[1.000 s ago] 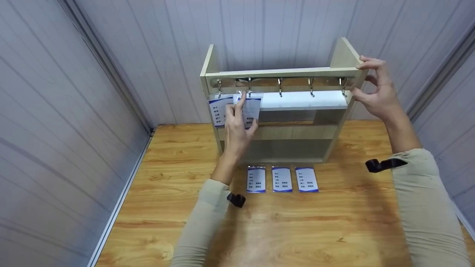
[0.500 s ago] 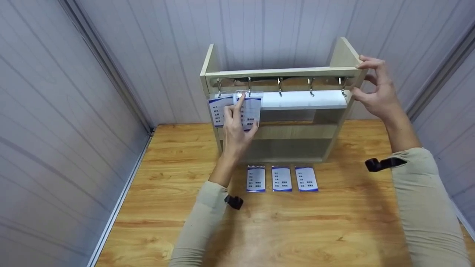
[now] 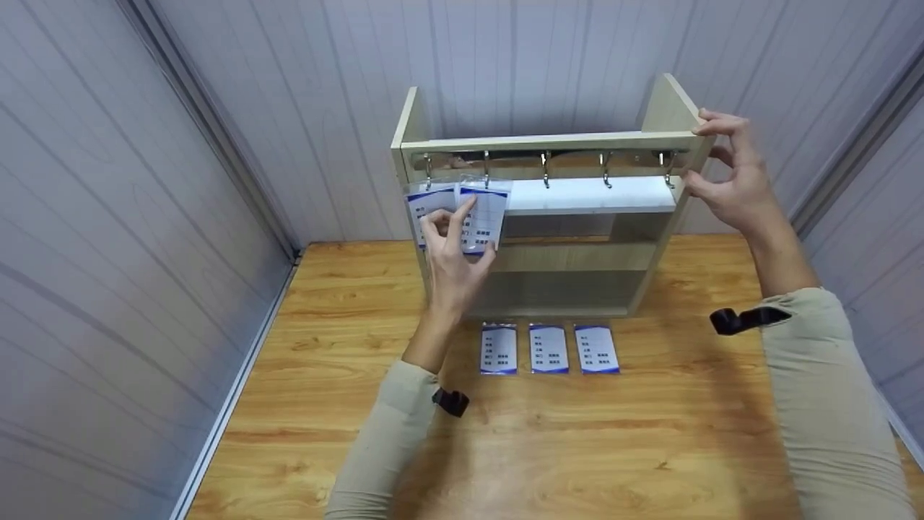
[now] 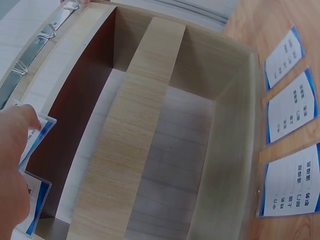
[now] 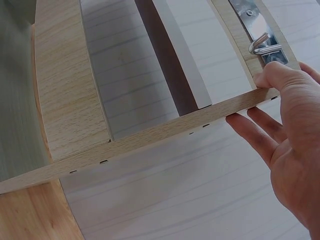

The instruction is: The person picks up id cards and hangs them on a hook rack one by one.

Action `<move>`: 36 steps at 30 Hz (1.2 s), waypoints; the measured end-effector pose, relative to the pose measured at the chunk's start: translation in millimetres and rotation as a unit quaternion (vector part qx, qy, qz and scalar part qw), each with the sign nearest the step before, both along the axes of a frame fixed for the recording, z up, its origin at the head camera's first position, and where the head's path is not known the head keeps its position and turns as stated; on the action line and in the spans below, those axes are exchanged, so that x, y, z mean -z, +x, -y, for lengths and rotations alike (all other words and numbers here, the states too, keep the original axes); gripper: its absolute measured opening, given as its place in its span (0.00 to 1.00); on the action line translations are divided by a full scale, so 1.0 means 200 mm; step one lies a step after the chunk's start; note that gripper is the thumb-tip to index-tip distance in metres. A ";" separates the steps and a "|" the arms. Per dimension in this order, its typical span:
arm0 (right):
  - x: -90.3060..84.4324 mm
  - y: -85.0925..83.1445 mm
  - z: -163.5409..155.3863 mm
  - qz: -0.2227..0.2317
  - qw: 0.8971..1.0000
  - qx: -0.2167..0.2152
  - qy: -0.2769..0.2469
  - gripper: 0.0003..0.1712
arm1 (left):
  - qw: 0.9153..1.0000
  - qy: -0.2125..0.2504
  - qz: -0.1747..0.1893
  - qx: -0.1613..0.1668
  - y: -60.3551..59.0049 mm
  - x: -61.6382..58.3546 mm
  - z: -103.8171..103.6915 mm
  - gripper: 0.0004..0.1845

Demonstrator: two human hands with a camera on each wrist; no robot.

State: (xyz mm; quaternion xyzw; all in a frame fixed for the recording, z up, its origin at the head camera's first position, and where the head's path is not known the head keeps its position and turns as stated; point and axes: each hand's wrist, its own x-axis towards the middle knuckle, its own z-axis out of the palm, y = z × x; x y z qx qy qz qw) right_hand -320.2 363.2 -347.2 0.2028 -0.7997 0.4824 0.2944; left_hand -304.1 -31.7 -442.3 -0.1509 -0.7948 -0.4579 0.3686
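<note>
A wooden rack stands against the back wall, with a row of metal hooks along its upper front. Two badge cards in clear sleeves hang at the leftmost hooks: a left card and a second card, each white with blue trim. In front of the second card is my left hand, index fingertip on its face and thumb near its lower right edge. The left wrist view partly hides both cards behind that hand. My right hand grips the rack's right side panel between thumb and fingers.
Three matching badge cards lie in a row on the wood-grain tabletop before the rack: a left one, a middle one and a right one. Pale panel walls enclose the table.
My left index finger has slid down from the top of the second card to its face, and the hand has drawn slightly down and left. My right hand has stayed put.
</note>
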 end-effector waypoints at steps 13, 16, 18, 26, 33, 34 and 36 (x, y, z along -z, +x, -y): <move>0.01 -0.01 0.00 -0.016 1.000 -0.003 0.008 0.33 | 1.000 -0.016 0.006 -0.015 0.00 0.06 0.02 0.39; 0.01 -0.01 0.00 -0.015 1.000 -0.003 0.005 0.33 | 0.999 -0.025 0.012 -0.018 0.01 0.08 0.03 0.39; 0.01 0.00 0.00 -0.012 1.000 -0.003 0.003 0.33 | 0.999 -0.028 0.011 -0.019 0.01 0.09 0.04 0.39; 0.00 0.01 0.01 -0.005 1.000 0.003 0.007 0.33 | 1.000 -0.014 0.012 0.002 0.02 0.13 0.07 0.36; 0.01 0.01 0.01 -0.005 1.000 0.005 0.000 0.33 | 0.999 -0.023 0.030 0.012 0.05 0.16 0.09 0.36; 0.01 0.01 0.01 -0.006 1.000 0.005 -0.002 0.33 | 0.999 -0.024 0.033 0.014 0.05 0.17 0.10 0.35; 0.01 0.01 0.01 -0.005 1.000 0.006 -0.002 0.33 | 0.999 -0.027 0.039 0.020 0.06 0.17 0.11 0.35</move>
